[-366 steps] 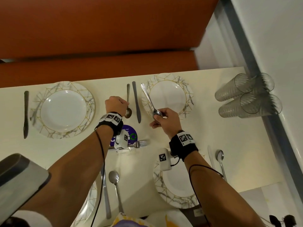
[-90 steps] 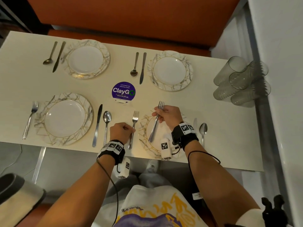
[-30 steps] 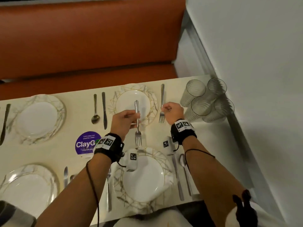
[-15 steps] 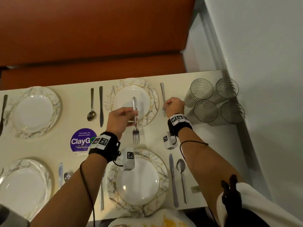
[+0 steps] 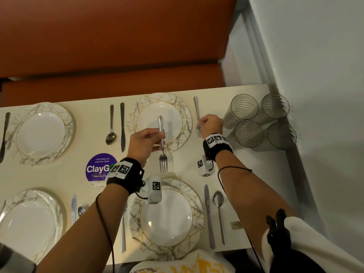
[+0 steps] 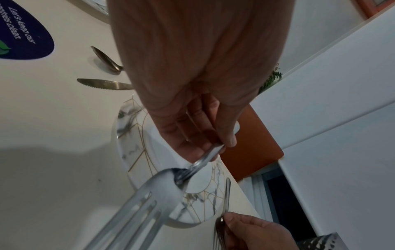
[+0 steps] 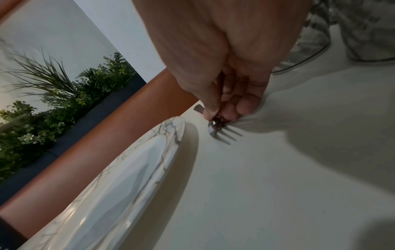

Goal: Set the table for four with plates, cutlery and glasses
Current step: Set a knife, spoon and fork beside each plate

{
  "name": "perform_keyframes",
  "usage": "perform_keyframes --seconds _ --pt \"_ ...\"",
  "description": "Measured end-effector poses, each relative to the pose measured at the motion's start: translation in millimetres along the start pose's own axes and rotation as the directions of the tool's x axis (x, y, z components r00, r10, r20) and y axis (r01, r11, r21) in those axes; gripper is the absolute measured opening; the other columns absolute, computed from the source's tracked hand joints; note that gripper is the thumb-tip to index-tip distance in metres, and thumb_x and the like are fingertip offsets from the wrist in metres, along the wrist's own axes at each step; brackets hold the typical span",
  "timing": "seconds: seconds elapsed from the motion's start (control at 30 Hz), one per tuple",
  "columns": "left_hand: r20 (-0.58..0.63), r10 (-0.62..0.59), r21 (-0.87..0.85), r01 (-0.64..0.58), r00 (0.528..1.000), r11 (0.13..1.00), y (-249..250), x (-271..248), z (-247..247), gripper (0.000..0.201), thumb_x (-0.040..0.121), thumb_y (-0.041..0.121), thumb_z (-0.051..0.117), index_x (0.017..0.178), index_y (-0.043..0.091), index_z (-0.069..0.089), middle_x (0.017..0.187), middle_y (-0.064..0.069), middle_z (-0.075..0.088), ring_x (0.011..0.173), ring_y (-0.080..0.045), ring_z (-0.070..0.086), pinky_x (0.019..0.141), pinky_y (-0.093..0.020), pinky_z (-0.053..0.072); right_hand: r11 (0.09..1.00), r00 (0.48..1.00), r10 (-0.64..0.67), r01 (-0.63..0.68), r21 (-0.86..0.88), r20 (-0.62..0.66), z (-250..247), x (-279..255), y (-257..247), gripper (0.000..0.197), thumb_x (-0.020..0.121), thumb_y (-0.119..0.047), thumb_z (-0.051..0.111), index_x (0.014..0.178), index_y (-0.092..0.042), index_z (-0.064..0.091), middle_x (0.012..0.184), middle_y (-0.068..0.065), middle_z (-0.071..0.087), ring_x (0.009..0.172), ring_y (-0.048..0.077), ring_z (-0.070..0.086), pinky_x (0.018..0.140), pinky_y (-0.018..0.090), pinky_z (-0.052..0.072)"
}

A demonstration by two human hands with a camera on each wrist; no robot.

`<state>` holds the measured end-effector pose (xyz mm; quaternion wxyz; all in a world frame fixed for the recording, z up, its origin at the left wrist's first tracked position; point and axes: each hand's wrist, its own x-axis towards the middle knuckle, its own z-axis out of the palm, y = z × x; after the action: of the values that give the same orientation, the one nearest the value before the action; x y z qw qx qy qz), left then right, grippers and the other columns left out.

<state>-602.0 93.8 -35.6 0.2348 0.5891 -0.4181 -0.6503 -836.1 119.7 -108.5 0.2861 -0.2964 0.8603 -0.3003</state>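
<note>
My left hand [image 5: 146,143] pinches a fork [image 5: 162,144] by its handle, tines toward me, held above the near edge of the far right plate [image 5: 137,115]. In the left wrist view that fork [image 6: 153,191] hangs close to the lens over the plate [image 6: 128,132]. My right hand [image 5: 210,125] pinches a second fork [image 5: 197,111] that lies on the table right of this plate, tines toward me. The right wrist view shows its tines [image 7: 226,135] flat on the table beside the plate rim [image 7: 171,128]. Several ribbed glasses [image 5: 260,123] stand just right of my right hand.
A spoon [image 5: 111,127] and knife [image 5: 122,127] lie left of the far right plate. The near right plate [image 5: 197,213] has a knife [image 5: 208,215] and spoon [image 5: 219,213] on its right. Two more plates [image 5: 67,119] sit at left. A purple sticker [image 5: 98,166] marks the table's middle. An orange bench runs behind.
My right hand has set its fork down on the table right of the far plate and still pinches it. My left hand has lifted the other fork off the table.
</note>
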Motion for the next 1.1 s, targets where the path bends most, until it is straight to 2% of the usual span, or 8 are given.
perform_keyframes --seconds 0.23,0.3,0.4,0.5,0.7,0.83,0.97,1.1 --pt "-0.006 0.026 -0.015 -0.026 1.0 1.0 -1 -3 -6 0.016 0.092 0.009 0.075 0.107 0.003 0.076 0.089 -0.01 0.077 0.079 -0.022 0.072 0.075 -0.034 0.063 0.99 0.981 -0.137 0.142 0.022 -0.137 5 -18 -11 0.01 0.093 -0.009 0.065 0.096 -0.006 0.074 0.092 0.009 0.071 0.084 0.023 0.069 0.072 0.029 0.057" --pt "-0.003 0.039 -0.012 -0.039 0.999 0.999 0 -6 -8 0.015 0.093 0.011 0.074 0.106 0.005 0.076 0.088 -0.009 0.077 0.079 -0.021 0.071 0.077 -0.036 0.063 0.971 0.972 -0.214 0.222 0.086 -0.095 8 -34 -29 0.012 0.094 -0.012 0.063 0.097 -0.01 0.074 0.086 0.0 0.069 0.077 0.014 0.066 0.072 0.025 0.056" --pt "-0.011 0.052 -0.029 -0.052 0.999 0.998 1 -8 -13 0.011 0.093 0.013 0.074 0.102 0.008 0.076 0.087 -0.007 0.076 0.078 -0.02 0.069 0.079 -0.038 0.062 0.944 0.947 -0.302 0.281 0.176 0.111 20 -66 -63 0.016 0.098 -0.023 0.062 0.1 -0.012 0.074 0.086 -0.008 0.067 0.075 -0.002 0.06 0.069 0.007 0.045" --pt "-0.026 0.063 -0.033 -0.064 0.998 0.997 -3 -11 -28 0.013 0.094 0.016 0.075 0.103 0.007 0.076 0.087 -0.008 0.075 0.075 -0.018 0.067 0.075 -0.034 0.06 0.931 0.898 -0.358 0.321 0.176 0.255 41 -95 -86 0.023 0.1 -0.024 0.057 0.095 -0.01 0.074 0.083 -0.005 0.068 0.075 0.009 0.059 0.063 0.014 0.039" --pt "-0.028 0.082 -0.001 -0.082 0.996 0.997 -20 -18 -90 0.014 0.097 0.019 0.07 0.103 0.009 0.076 0.089 -0.004 0.075 0.077 -0.013 0.066 0.072 -0.03 0.055 0.907 0.88 -0.4 0.34 0.248 0.257 80 -134 -114 0.012 0.092 -0.021 0.068 0.088 -0.012 0.074 0.081 -0.006 0.071 0.068 0.005 0.061 0.069 0.018 0.05" --pt "0.08 0.069 0.021 -0.07 0.994 0.997 -34 -21 -141 0.014 0.097 0.02 0.07 0.109 0.014 0.074 0.102 -0.004 0.077 0.091 -0.014 0.07 0.077 -0.03 0.057 0.902 0.88 -0.417 0.371 0.221 0.228 112 -156 -139 0.01 0.091 -0.019 0.07 0.087 -0.01 0.074 0.078 -0.007 0.068 0.068 0.001 0.058 0.068 0.016 0.045" --pt "0.128 0.024 0.007 -0.025 0.992 1.0 -50 -27 -197 0.02 0.095 0.007 0.071 0.114 0.011 0.075 0.096 -0.001 0.077 0.086 -0.011 0.07 0.074 -0.029 0.06 0.918 0.945 -0.306 0.26 0.3 0.114 150 -171 -166 0.015 0.093 -0.025 0.067 0.092 -0.011 0.073 0.08 -0.005 0.07 0.072 0.01 0.063 0.074 0.027 0.055" --pt "0.057 0.051 -0.063 -0.047 0.997 0.997 -54 -25 -253 0.02 0.092 0.0 0.071 0.111 0.006 0.076 0.092 -0.01 0.077 0.079 -0.018 0.071 0.075 -0.035 0.063 0.908 0.964 -0.182 0.089 0.409 0.195 198 -199 -184 0.015 0.095 -0.027 0.066 0.102 -0.015 0.07 0.092 0.003 0.075 0.077 0.016 0.069 0.067 0.026 0.054"
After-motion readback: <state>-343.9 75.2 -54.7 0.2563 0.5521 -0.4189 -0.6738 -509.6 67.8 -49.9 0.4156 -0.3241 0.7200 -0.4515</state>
